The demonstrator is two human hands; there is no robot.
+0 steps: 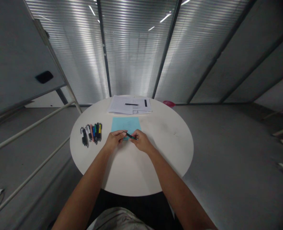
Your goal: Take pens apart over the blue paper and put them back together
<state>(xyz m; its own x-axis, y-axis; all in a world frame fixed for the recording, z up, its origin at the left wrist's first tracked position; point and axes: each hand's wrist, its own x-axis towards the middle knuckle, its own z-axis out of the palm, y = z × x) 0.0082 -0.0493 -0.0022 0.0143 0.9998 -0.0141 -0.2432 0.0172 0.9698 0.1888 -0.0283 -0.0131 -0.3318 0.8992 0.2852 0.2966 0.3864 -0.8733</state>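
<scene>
Between my two hands is a dark pen (130, 136) with a bit of green near its right end, held above the near part of a light blue sheet (125, 123). My left hand (115, 139) pinches the pen's left end. The fingers of my right hand (141, 140) close round its right end. To the left of my left hand lies a row of several pens (91, 133), in white, black, pink, blue, green and yellow.
The round white table (172, 140) carries everything. At its far side lie printed papers (121, 107) with a black pen (131, 104) on top. A pink object (169, 103) shows beyond the far right edge. A whiteboard frame (57, 60) stands at the left, before a ribbed glass wall.
</scene>
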